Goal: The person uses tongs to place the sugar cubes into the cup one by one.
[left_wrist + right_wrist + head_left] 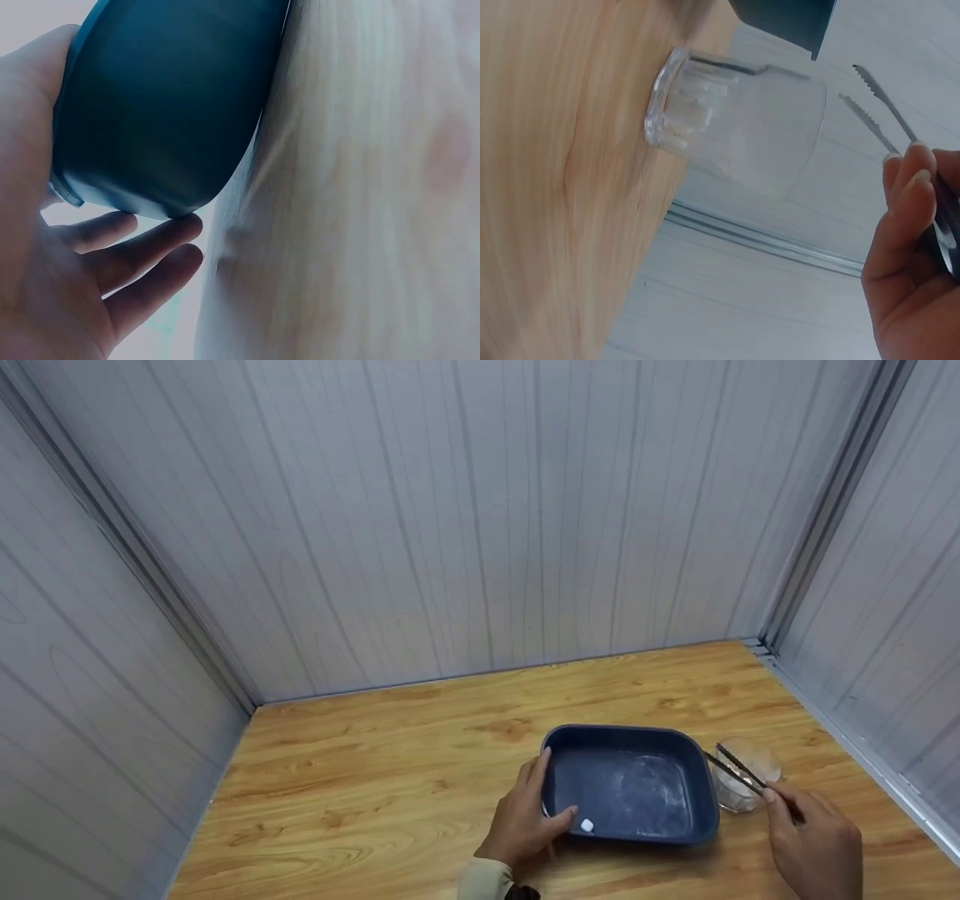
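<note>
My left hand (523, 819) grips the left end of a dark blue rectangular dish (705, 810), with the thumb by its near rim and the fingers along its outer side. A small white lump (587, 825) lies inside the dish, in the near left corner close to my thumb. My right hand (817, 840) holds metal tweezers (889, 105) with serrated tips, which stand apart with nothing between them. Those tips are near the mouth of a clear drinking glass (750, 120), upright to the right of the dish. Something whitish shows low in the glass, too unclear to name.
A wood-grain table (360, 780) carries the dish and the glass. Pale panel walls (450, 510) enclose it at the back, left and right. A metal strip (862, 757) runs along the table's right edge.
</note>
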The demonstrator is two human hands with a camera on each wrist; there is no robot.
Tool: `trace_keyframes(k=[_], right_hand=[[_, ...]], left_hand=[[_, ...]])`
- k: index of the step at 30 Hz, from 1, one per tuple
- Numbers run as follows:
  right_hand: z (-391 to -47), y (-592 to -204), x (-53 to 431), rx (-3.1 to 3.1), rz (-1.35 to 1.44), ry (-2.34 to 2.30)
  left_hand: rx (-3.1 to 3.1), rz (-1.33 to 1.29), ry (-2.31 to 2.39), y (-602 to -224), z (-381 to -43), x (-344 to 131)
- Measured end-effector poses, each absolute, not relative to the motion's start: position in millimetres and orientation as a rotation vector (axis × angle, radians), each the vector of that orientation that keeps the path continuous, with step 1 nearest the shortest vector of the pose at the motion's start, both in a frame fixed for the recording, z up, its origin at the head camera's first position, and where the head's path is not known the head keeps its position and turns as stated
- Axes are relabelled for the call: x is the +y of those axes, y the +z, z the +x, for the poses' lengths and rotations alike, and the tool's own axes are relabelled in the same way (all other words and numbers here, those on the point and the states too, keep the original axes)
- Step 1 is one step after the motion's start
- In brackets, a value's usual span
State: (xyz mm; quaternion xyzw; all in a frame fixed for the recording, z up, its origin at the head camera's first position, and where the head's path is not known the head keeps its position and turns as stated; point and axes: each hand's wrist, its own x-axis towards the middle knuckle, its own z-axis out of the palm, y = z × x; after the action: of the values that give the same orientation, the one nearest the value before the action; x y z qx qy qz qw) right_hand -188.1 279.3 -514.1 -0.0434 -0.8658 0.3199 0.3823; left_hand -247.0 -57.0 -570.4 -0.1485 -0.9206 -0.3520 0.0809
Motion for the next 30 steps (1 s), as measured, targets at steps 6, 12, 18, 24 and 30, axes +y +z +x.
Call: trace_keyframes(k=[6, 12, 18, 24, 30], right_hand=[[-190.7, -516.6, 269.9, -2.175, -0.032, 0.845], [-192.0, -518.2, 253.1, -2.225, 0.024, 0.865], [-193.7, -528.9, 236.6, -2.238, 0.227, 0.86], [-193.4, -531.8, 215.2, -2.285, 0.319, 0.827], [-192.0, -530.3, 198.2, -2.429, 0.312, 0.848]], left_hand=[[-2.736, -0.456, -1.073, -569.6, -247.4, -57.6], [-2.724, -0.455, -1.072, -570.1, -248.2, -57.3], [-2.738, -0.438, -1.082, -569.6, -246.6, -55.6], [-2.73, -0.454, -1.1, -570.8, -246.3, -56.0], [-2.714, -0.479, -1.1, -570.9, -246.7, -56.2]])
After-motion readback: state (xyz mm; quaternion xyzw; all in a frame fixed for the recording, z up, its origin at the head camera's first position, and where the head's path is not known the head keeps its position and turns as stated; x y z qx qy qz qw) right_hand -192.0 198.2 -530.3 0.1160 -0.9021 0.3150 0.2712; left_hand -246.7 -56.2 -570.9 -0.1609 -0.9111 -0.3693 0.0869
